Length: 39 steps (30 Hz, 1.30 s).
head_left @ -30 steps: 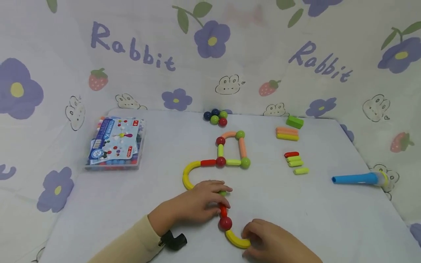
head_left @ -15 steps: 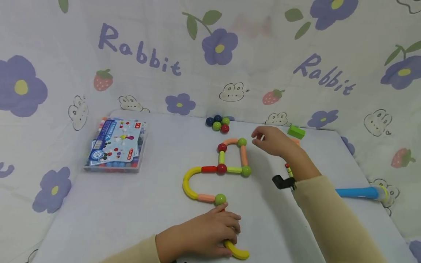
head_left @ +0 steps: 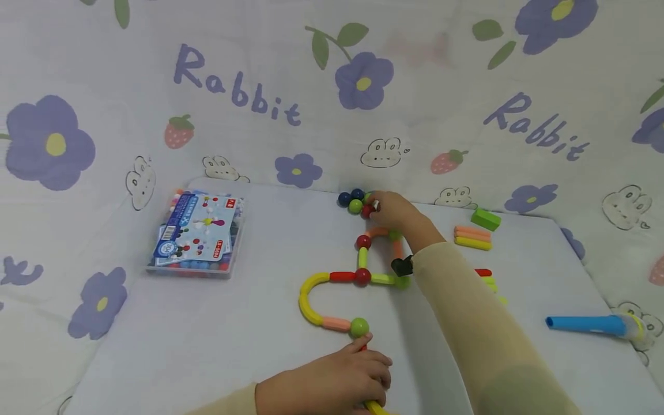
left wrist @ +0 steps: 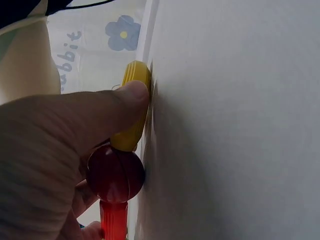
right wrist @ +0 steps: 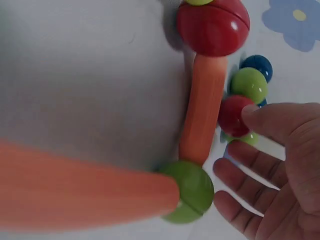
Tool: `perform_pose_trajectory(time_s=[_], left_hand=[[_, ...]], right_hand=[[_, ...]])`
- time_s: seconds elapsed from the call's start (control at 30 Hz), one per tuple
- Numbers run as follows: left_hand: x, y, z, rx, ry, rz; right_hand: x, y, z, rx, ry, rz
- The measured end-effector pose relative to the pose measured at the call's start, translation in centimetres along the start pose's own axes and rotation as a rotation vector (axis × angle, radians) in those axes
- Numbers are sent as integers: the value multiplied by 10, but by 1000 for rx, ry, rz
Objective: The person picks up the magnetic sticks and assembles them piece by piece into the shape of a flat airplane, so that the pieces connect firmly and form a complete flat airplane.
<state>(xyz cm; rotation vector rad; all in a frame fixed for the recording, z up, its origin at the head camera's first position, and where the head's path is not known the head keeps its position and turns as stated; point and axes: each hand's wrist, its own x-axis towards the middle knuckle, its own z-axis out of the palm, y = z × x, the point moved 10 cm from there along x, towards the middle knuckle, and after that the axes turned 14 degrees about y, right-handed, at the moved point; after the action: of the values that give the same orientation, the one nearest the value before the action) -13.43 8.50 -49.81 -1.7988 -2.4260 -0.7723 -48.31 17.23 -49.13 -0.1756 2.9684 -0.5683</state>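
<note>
In the head view, my left hand [head_left: 332, 377] lies over the near end of a joined chain of magnetic balls and rods. The left wrist view shows its thumb pressed on a curved yellow rod [left wrist: 134, 132], beside a dark red ball [left wrist: 115, 175] joined to a red rod [left wrist: 113, 220]. My right hand [head_left: 396, 213] reaches over the looped part of the chain to the ball group at the back. There its thumb and a finger pinch a loose red ball [right wrist: 234, 117]; the other fingers are spread. Its index fingertip is hidden in the right wrist view.
Beside the red ball lie green [head_left: 355, 206] and dark blue balls [head_left: 344, 199]. A clear box of pieces [head_left: 192, 266] stands at left. Peach and yellow rods [head_left: 472, 237], a green block [head_left: 486, 219] and a blue microphone-shaped toy [head_left: 586, 324] lie at right.
My right hand has gone from the yellow rod near the front, past the loop's right side, to the red ball at the back. The left hand has shifted nearer, onto the chain's near end.
</note>
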Motion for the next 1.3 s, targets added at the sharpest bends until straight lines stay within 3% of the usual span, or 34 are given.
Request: perform_pose_trajectory(time_s=[0.33,0.57,0.7,0.8,0.9,1.03,1.17,1.3], left_hand=[[7,14,3,5,17,62],[10,16,7,-18,-3,61],[11,12,8,-36,-31,23],[10,9,9,-54,-53,-16],[7,6,8,-69,-53,-44],[5,2,5,-91,-40,-68],[5,2,2,-113,-17,-67],[7,4,0,-106,7,-52]], right_hand=[[-11,14,-2,-29,9,33],[-48,14,-43,51,141,-17],[-98,17,-66,141,221,-76],[-151,25,-63,214,229,-99],[-203,37,-43,272,182,-89],[-260,55,-4,333,47,-5],[-307,66,31,389,-88,55],[-342,75,50,454,-180,97]])
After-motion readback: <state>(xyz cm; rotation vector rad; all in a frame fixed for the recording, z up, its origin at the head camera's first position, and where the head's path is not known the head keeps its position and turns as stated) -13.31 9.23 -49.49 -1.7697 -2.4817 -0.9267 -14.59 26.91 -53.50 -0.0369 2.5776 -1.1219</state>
